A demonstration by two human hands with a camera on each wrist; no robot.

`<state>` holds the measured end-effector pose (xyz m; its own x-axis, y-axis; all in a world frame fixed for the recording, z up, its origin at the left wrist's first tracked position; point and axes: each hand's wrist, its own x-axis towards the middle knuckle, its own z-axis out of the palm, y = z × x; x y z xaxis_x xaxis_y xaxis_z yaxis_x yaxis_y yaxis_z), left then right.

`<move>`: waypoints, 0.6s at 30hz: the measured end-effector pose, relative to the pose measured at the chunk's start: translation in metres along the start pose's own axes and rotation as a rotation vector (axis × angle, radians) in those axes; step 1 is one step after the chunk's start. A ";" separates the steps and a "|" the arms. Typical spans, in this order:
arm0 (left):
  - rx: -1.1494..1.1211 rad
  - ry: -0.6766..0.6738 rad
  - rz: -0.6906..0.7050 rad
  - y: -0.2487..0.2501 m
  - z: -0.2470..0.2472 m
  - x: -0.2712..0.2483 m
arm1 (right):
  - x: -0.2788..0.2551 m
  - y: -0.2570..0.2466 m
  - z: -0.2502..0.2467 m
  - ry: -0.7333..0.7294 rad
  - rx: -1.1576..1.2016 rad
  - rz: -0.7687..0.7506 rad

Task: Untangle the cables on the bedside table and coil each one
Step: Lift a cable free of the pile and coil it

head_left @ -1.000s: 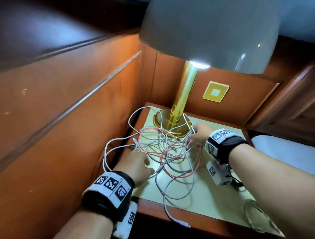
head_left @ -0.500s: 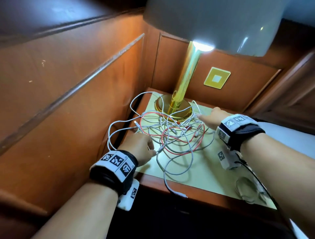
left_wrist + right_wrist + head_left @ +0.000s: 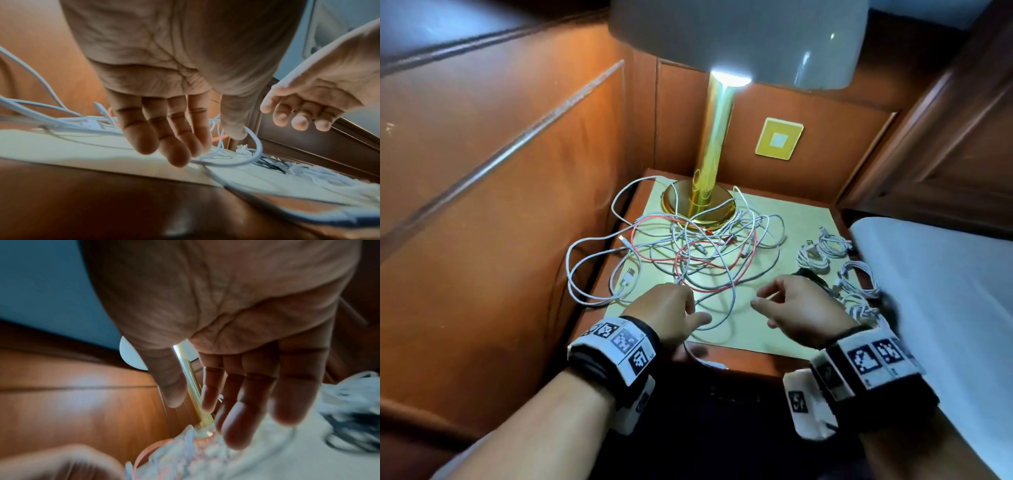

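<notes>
Both forearms reach in from the near edge, each wrist wrapped in a black band with white patterned markers. The left hand (image 3: 671, 313) hovers palm down over the near left of the surface, fingers straight and loosely spread, gripping nothing; a loop of white cable (image 3: 254, 149) curves just past its thumb tip, and whether they touch cannot be told. The right hand (image 3: 796, 308) hangs over the near right with fingers relaxed and slightly bent, empty, apart from the left hand.

The surface is a pale yellow-green top (image 3: 804, 219) on a bedside table with a reddish-brown wooden rim, set in a corner of glossy wood panelling. A white bed edge (image 3: 935, 274) lies to the right. A lamp with a shiny brass stem (image 3: 714, 137) and round brass base stands at the far side under a pale grey shade. A yellow square wall plate (image 3: 779, 138) sits behind it.

The tangle of thin white and red cables (image 3: 705, 250) spreads across the middle, over the lamp base and off the left edge. Small coiled white cables (image 3: 839, 263) lie well right of it, near the bed.
</notes>
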<state>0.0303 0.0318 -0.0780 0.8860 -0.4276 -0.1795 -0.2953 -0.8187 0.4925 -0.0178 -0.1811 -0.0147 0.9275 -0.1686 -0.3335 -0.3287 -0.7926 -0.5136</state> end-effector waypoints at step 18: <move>-0.463 0.263 -0.204 0.001 -0.026 0.012 | 0.068 0.008 0.037 -0.081 -0.270 -0.073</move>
<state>0.0497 0.0358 -0.0578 0.9853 -0.1205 -0.1210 0.0259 -0.5954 0.8030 0.0365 -0.1775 -0.0707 0.9262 -0.0666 -0.3712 -0.1923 -0.9301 -0.3131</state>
